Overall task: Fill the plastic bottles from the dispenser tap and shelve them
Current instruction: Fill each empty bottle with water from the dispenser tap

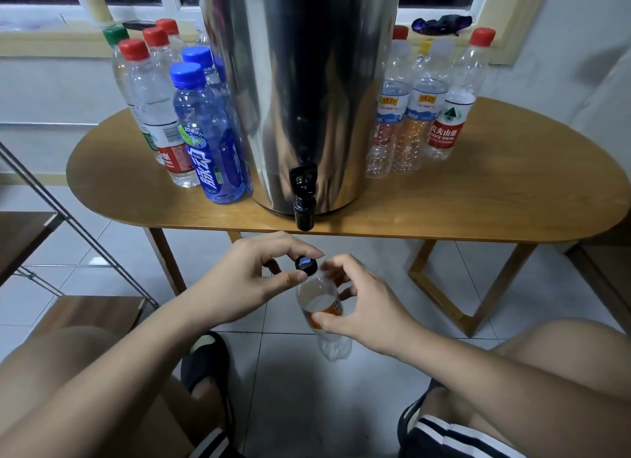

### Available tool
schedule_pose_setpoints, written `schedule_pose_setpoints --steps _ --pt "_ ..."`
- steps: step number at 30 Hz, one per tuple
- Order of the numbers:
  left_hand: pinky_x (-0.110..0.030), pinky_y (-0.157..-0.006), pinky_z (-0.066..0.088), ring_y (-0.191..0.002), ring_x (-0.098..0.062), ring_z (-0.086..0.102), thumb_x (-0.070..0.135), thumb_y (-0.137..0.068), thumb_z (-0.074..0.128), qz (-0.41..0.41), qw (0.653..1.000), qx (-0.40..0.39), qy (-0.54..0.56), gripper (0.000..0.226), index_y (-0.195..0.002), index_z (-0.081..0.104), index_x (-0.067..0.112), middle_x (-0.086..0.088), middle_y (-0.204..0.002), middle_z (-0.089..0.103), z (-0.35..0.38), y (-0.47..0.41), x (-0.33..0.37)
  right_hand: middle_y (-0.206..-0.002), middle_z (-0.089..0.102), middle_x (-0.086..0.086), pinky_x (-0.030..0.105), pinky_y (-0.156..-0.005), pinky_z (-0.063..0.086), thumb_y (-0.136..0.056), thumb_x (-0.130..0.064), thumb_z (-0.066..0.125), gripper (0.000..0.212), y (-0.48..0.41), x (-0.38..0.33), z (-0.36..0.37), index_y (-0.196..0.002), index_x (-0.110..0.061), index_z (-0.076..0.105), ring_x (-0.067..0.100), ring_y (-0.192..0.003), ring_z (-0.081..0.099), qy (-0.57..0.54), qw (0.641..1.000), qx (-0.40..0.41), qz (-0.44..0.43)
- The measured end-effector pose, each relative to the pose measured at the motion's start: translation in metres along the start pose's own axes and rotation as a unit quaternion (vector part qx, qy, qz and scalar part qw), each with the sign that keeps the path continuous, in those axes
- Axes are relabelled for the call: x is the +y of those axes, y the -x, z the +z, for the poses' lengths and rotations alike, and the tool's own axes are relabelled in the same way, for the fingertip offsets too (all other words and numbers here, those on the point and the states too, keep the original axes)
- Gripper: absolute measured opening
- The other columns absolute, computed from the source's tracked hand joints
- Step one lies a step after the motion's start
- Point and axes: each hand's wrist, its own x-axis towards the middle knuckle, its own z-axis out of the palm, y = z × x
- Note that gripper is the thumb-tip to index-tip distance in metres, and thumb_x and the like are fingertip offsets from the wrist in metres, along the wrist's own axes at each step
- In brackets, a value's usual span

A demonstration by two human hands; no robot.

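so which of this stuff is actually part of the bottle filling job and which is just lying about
Job: orange-label bottle in the right hand, its black cap pinched by the left hand, steel dispenser, tap, capped bottles on the table.
Lying about: dark cloth on the windowsill, slippers.

Oval wooden table [478, 198] on angled wooden legs, spanning 9 to 3 o'clock. Pale tiled floor [286, 389] beneath it, at 6 o'clock. Window sill [51, 36] along the top edge, bearing a crumpled dark purple cloth [442, 23] at 1 o'clock, a pale upright tube [94, 3] at 11 o'clock, and a flat dark object [138, 24] near the tube. Dark left slipper [205, 358] at 7 o'clock; striped right slipper [415, 410] at 5 o'clock.
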Motion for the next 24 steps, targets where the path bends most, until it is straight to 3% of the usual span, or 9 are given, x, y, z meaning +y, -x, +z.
schedule_pose_setpoints --steps 5,11,16,24 --pt "-0.035 -0.084 0.059 -0.116 -0.013 0.070 0.021 -0.102 0.077 0.015 1.000 -0.012 -0.024 0.030 -0.128 0.076 0.036 0.018 -0.122 0.073 -0.0001 0.0002 -0.0004 -0.124 0.058 -0.021 0.027 -0.101 0.057 -0.081 -0.037 0.089 0.065 0.0009 -0.0008 0.0004 -0.137 -0.038 0.057 0.002 -0.121 0.060 -0.011 1.000 -0.027 -0.007" --pt "-0.020 -0.083 0.054 -0.106 -0.011 0.068 0.018 -0.101 0.077 0.008 1.000 -0.015 -0.019 0.032 -0.129 0.077 0.035 0.016 -0.114 0.069 -0.0040 -0.0011 0.0015 -0.126 0.064 -0.017 0.031 -0.108 0.055 -0.079 -0.033 0.091 0.062 -0.0027 0.0001 0.0021 -0.134 -0.032 0.063 0.006 -0.122 0.066 -0.054 0.998 -0.034 -0.003" --pt "-0.031 -0.085 0.057 -0.106 -0.017 0.070 0.020 -0.099 0.080 0.008 1.000 -0.015 -0.023 0.024 -0.119 0.079 0.034 0.012 -0.108 0.071 -0.0059 -0.0027 0.0046 -0.125 0.074 -0.008 0.042 -0.104 0.059 -0.080 -0.034 0.092 0.063 -0.0030 0.0014 0.0003 -0.135 -0.033 0.062 0.012 -0.117 0.072 -0.072 0.996 -0.059 0.011" --pt "-0.019 -0.075 0.050 -0.092 -0.009 0.066 0.054 -0.088 0.077 0.021 0.994 0.038 -0.102 0.030 -0.106 0.077 0.030 0.014 -0.095 0.068 -0.0041 -0.0029 0.0075 -0.116 0.067 -0.015 0.037 -0.096 0.058 -0.075 -0.040 0.093 0.059 -0.0018 -0.0009 0.0004 -0.126 -0.036 0.063 0.010 -0.110 0.067 -0.008 1.000 -0.010 -0.020"
